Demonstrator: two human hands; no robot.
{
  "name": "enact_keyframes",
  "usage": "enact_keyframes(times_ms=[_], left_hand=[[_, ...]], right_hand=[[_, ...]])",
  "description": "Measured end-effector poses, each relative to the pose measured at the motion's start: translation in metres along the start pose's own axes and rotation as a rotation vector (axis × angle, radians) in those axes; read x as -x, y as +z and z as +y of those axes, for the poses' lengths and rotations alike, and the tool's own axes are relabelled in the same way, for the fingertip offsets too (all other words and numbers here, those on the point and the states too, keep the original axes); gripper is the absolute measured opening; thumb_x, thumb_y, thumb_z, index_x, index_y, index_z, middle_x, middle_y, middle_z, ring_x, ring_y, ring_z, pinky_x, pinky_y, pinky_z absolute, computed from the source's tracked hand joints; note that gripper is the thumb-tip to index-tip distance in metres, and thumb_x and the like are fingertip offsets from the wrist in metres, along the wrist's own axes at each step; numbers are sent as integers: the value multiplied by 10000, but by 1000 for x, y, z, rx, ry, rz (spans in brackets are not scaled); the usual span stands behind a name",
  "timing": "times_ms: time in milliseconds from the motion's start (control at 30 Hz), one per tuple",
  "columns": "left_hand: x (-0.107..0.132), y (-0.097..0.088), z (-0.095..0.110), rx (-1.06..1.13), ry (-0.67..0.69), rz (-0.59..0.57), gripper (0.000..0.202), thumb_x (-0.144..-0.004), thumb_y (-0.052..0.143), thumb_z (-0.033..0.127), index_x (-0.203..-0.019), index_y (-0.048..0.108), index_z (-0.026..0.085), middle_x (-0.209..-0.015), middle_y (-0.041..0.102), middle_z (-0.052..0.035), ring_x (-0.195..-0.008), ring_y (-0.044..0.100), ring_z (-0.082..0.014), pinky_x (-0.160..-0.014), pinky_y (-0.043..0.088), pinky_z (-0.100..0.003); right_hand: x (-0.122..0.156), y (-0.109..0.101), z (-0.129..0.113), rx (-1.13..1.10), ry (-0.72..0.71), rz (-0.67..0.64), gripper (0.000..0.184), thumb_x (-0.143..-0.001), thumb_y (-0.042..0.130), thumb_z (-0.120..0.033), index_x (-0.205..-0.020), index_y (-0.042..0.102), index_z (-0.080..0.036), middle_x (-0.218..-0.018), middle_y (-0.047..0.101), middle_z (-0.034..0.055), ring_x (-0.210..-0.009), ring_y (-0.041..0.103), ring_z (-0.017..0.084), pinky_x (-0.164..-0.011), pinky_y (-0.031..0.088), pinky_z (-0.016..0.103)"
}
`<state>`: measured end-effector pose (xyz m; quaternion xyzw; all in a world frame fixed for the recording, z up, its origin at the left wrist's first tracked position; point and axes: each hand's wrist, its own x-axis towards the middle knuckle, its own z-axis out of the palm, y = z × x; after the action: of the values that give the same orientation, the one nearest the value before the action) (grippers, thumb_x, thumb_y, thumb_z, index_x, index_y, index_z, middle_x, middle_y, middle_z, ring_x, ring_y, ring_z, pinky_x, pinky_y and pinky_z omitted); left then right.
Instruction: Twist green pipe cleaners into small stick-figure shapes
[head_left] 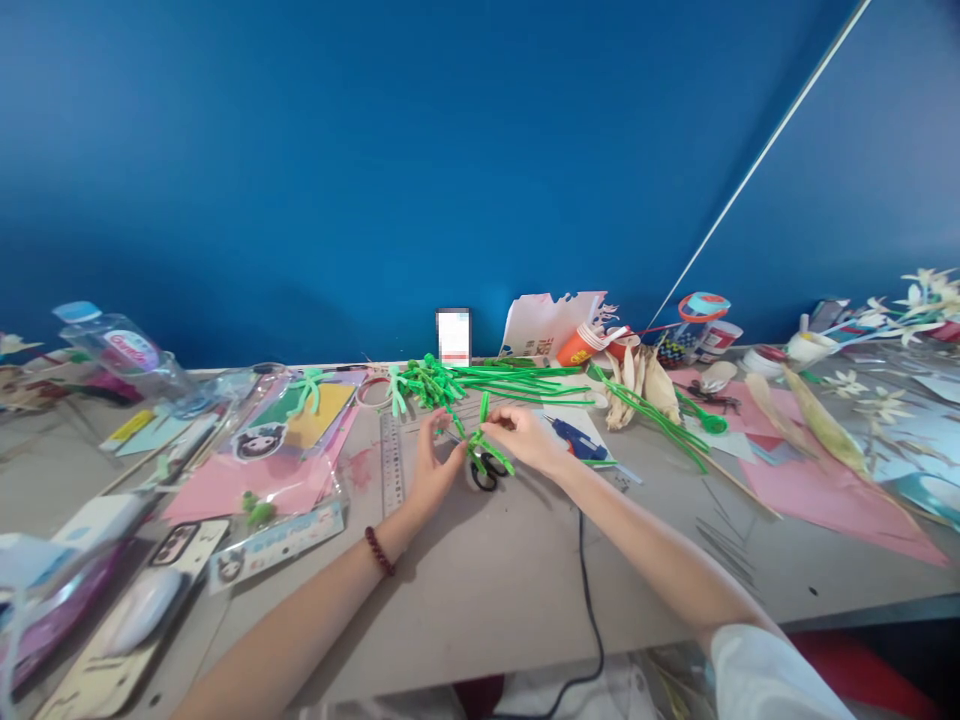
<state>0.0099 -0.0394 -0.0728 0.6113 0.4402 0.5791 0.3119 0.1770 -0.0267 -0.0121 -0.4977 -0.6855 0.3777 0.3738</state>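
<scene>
Between my hands is a bright green fuzzy pipe cleaner piece (pixel 501 458) with several short arms. My right hand (pixel 525 437) pinches it from the right, thumb and fingers together. My left hand (pixel 433 460) is curled at its left side, thumb and fingertips closing on its lower left part; the exact contact is small and partly hidden. Scissors with black handles (pixel 484 480) lie on the table right below the piece. Just behind my hands is a heap of twisted green pipe cleaners (pixel 433 382), with long green stems (pixel 525 383) stretching to the right.
A blue glue gun (pixel 579 440) rests right of my hands, its black cable (pixel 589 590) running off the front edge. Left are a clear ruler (pixel 391 465), pink paper (pixel 214 490) and a plastic bottle (pixel 124 345). A phone (pixel 454 337) leans on the blue wall. Dried husks (pixel 660 388) lie right.
</scene>
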Motion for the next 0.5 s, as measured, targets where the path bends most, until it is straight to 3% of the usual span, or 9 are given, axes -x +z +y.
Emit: enact_keyframes(times_ms=[100,233,333,500], left_hand=[[2,-3,6,-277,242,-27,437,-743,616,271,-1159,488,227,-1149,542,-94,-1099,497,-243,-961,368,-417],[6,-5,8,-459,399,-85,274,-763,607,269,-1025,557,207,-998,605,-72,-982,540,-227,-860,414,-385],[6,-5,5,-502,442,-83,130,-798,557,230,-921,586,199,-894,632,-55,-882,560,-207,-786,414,-357],[4,-6,2,-455,400,-86,119,-802,541,210,-887,625,203,-866,658,-53,-855,572,-205,-776,399,-361]], right_hand=[[0,6,4,-88,107,59,211,-717,578,-355,-712,596,-144,-671,584,1,-622,511,131,-615,396,246],[2,15,9,-154,121,86,208,-704,579,-354,-667,590,-150,-641,575,2,-601,502,126,-590,388,237],[4,19,10,-125,102,81,207,-707,576,-351,-646,599,-155,-616,577,5,-580,495,126,-575,385,238],[5,23,11,-87,60,70,203,-726,572,-345,-669,615,-155,-635,595,8,-569,493,122,-563,389,234]])
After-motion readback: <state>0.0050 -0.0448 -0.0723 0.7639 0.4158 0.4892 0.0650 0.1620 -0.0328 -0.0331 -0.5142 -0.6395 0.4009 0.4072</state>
